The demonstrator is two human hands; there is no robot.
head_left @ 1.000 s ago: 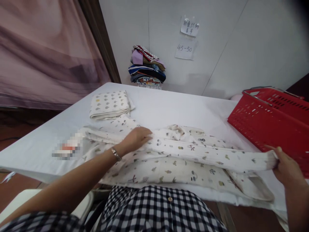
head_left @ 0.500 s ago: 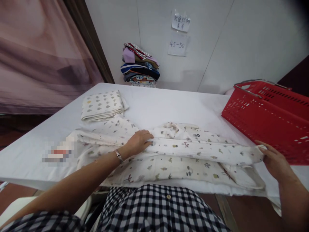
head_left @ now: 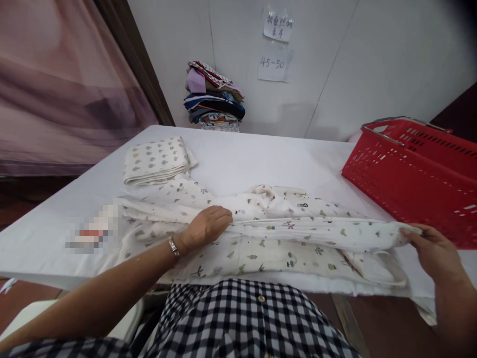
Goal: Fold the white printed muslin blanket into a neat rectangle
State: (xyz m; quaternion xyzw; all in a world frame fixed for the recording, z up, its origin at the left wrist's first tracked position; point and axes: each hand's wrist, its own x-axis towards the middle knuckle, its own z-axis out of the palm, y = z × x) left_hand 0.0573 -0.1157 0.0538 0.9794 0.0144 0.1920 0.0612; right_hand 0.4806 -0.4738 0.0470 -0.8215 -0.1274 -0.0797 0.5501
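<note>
While the printed cloth (head_left: 283, 234) lies along the tabletop's (head_left: 231, 154) near side, I have the left hand (head_left: 209, 226) on its middle; can't tell whether that grip is closed. Right hand (head_left: 435, 249): grip pinched on the cloth's right end. Beyond, folded bundle (head_left: 154, 161) left, red basket (head_left: 417, 181) right; farthest, fabric pile (head_left: 216, 99) by the wall (head_left: 324, 54).

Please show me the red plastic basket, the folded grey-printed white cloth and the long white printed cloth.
Red plastic basket (head_left: 421, 184), head view: side wall.
Folded grey-printed white cloth (head_left: 154, 158), head view: top face.
Long white printed cloth (head_left: 316, 231), head view: held strip.
</note>
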